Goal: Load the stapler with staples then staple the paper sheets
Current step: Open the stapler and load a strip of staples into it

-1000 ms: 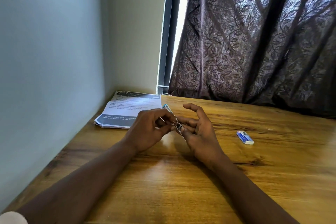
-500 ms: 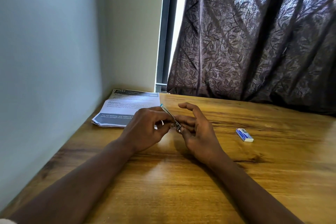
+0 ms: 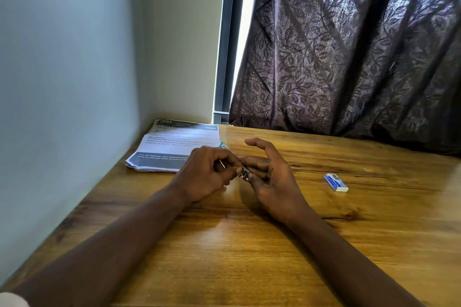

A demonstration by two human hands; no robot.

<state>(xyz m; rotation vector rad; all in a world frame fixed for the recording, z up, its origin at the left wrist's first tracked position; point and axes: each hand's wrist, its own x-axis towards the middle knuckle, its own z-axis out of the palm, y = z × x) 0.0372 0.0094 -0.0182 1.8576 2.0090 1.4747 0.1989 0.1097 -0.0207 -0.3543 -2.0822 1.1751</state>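
Note:
A small metal stapler (image 3: 244, 171) with a blue tip sits between both hands above the middle of the wooden table (image 3: 249, 257). My left hand (image 3: 207, 172) grips it, fingers curled round its body, which is mostly hidden. My right hand (image 3: 269, 177) touches its near end with the lower fingertips while its index finger and thumb arch above. A stack of printed paper sheets (image 3: 174, 144) lies at the back left, by the wall. A small blue and white staple box (image 3: 335, 182) lies on the table to the right of my hands.
A pale wall (image 3: 62, 107) runs along the table's left edge. A dark patterned curtain (image 3: 349, 57) hangs behind the table's far edge, with a window frame (image 3: 225, 57) at its left.
The stapler's blue tip has sunk lower behind my left hand. Both hands stay in much the same place on the table.

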